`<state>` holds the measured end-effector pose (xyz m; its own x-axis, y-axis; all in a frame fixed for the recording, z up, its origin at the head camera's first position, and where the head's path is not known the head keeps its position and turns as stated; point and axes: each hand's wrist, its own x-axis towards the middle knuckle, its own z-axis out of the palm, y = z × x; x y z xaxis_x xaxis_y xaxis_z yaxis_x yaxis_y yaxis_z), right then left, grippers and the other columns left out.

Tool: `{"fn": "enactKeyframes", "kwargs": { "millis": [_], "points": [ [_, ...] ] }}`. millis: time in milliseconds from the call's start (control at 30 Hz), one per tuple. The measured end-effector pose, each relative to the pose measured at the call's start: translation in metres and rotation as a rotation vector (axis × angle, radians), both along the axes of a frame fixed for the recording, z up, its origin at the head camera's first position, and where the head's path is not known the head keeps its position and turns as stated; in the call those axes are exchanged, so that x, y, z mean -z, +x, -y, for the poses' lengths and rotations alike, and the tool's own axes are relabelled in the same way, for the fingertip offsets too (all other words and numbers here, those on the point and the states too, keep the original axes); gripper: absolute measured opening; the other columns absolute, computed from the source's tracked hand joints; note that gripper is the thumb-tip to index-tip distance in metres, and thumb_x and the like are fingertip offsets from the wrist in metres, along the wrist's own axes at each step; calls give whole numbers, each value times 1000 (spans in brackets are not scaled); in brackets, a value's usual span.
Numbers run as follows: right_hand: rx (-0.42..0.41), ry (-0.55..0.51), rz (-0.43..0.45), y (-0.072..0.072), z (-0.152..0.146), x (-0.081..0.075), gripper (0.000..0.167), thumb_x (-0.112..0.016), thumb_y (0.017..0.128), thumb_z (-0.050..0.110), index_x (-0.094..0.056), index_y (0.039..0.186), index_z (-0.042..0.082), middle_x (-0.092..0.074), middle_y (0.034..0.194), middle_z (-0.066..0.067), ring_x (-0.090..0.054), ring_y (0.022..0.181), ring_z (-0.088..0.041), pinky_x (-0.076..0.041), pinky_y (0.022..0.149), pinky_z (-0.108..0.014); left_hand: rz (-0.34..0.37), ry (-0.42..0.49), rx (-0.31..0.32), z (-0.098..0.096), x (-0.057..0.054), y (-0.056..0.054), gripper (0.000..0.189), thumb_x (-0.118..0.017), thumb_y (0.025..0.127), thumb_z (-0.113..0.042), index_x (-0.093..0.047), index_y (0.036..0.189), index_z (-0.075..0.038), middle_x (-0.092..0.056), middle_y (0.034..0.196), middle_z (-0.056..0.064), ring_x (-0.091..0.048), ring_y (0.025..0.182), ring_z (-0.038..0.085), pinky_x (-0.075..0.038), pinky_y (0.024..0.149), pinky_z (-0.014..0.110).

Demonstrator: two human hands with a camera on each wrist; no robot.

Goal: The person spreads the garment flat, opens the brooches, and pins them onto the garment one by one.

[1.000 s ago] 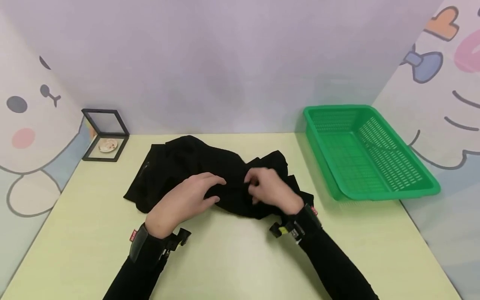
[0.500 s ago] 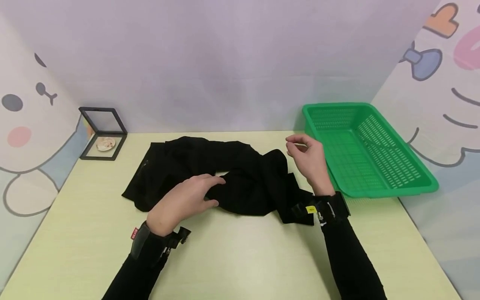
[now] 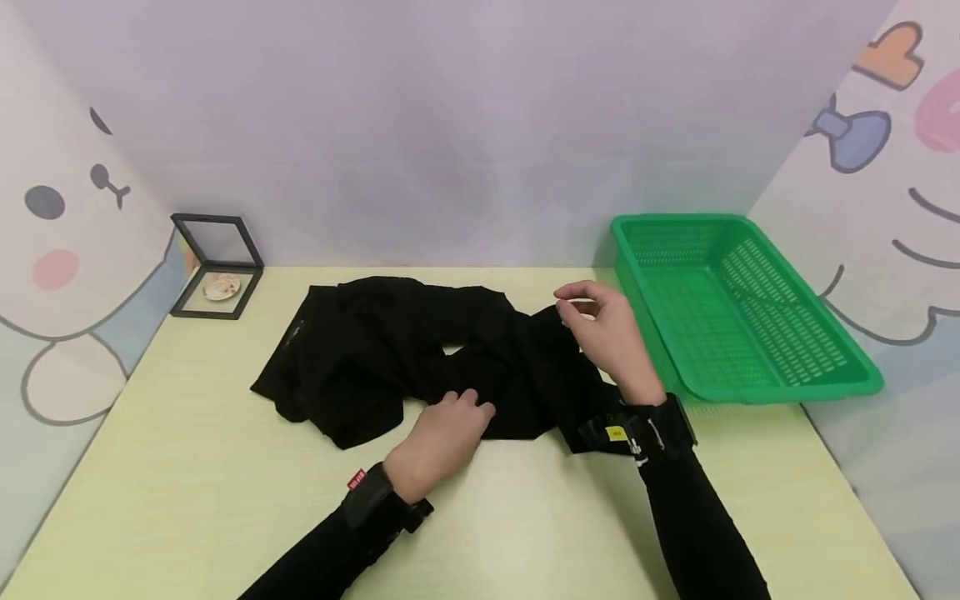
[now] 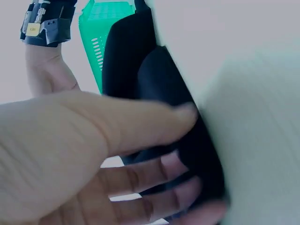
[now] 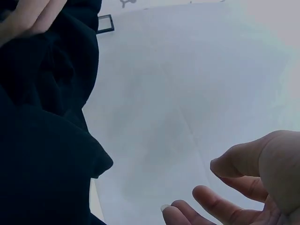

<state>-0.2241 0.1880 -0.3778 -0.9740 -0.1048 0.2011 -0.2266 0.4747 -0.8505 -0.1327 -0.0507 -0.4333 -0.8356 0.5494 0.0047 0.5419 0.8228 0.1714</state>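
Observation:
A crumpled black garment (image 3: 360, 350) lies stretched sideways across the table, with a small pale mark near its left end and a little gap in its middle. At its near edge is my left hand (image 3: 442, 442), palm down. The left wrist view shows that hand's thumb (image 4: 159, 124) and slightly bent fingers, blurred, spread apart right at the cloth (image 4: 126, 56). Over the garment's right end hovers my right hand (image 3: 609, 337). In the right wrist view its relaxed fingers (image 5: 215, 204) are apart from the cloth and have nothing between them.
At the right stands a green plastic basket (image 3: 795, 392), close beyond my right hand. A hinged black frame (image 3: 202, 315) with a pale round object (image 3: 222, 287) in it stands at the back left. Printed walls enclose the table's back and sides.
My right hand has gone from the garment's middle to above its right end. My left hand has shifted right and nearer to me. A gap has opened in the cloth's middle.

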Motion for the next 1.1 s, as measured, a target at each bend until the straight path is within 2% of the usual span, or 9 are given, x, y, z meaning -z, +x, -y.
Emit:
{"fn": "enactKeyframes", "kwargs": {
  "millis": [167, 267, 333, 500, 667, 800, 867, 933, 1100],
  "points": [
    [1, 19, -3, 3, 0, -5, 21, -61, 103, 16, -71, 116, 3, -67, 130, -12, -71, 113, -32, -53, 76, -18, 111, 127, -16, 9, -13, -6, 24, -63, 95, 2, -67, 76, -12, -58, 75, 2, -55, 65, 17, -47, 58, 30],
    [-2, 36, -1, 4, -1, -8, 22, -61, 103, 17, -71, 117, 4, -67, 130, -12, -71, 114, -32, -53, 77, -19, 174, 168, -44, 21, -31, -9, 23, -60, 94, 2, -65, 76, -13, -56, 77, 0, -45, 65, 14, -40, 59, 29],
    [-10, 51, 6, 4, -2, -9, 22, -61, 103, 16, -71, 118, 4, -67, 130, -13, -71, 116, -33, -54, 80, -23, 169, 191, -55, 32, -44, -11, 20, -59, 93, 0, -67, 81, -13, -59, 82, -1, -46, 68, 13, -42, 61, 29],
    [-101, 143, 27, 8, -2, -11, 22, -61, 104, 16, -71, 119, 5, -70, 126, -14, -71, 114, -35, -57, 86, -36, 17, 238, -106, 65, -74, -10, 14, -64, 91, -5, -73, 95, -14, -66, 92, -3, -59, 79, 13, -54, 70, 33],
    [-281, 254, 53, 16, 13, -10, 20, -64, 102, 17, -71, 118, 8, -75, 110, -9, -74, 95, -29, -60, 80, -38, -141, 306, -161, 88, -94, -4, 11, -67, 94, -5, -74, 101, -11, -68, 96, 1, -59, 76, 15, -52, 67, 34],
    [-400, 199, 247, 31, 42, -5, 44, -72, 98, 26, -59, 135, 7, -75, 96, -9, -72, 78, -29, -62, 70, -38, -220, 351, -147, 89, -102, 3, 11, -68, 94, -5, -75, 101, -11, -70, 99, 0, -60, 77, 14, -52, 66, 31],
    [-400, 183, 362, 40, 57, -1, 59, -76, 95, 33, -51, 141, 7, -74, 91, -9, -73, 71, -29, -61, 65, -37, -245, 367, -124, 84, -104, 7, 11, -69, 93, -5, -75, 99, -13, -70, 99, -3, -60, 76, 12, -51, 62, 28],
    [-379, 197, 420, 45, 70, 5, 63, -78, 94, 35, -47, 141, 7, -72, 87, -9, -72, 67, -26, -60, 62, -35, -262, 372, -105, 81, -105, 10, 11, -70, 91, -6, -75, 97, -14, -69, 97, -4, -58, 73, 10, -49, 59, 26],
    [-322, 274, 376, 42, 75, 16, 36, -74, 95, 14, -57, 125, 3, -69, 89, -9, -66, 61, -17, -55, 59, -30, -278, 353, -124, 82, -107, 12, 11, -70, 91, -6, -75, 95, -14, -69, 97, -4, -57, 72, 10, -47, 58, 27]
  ]
}}
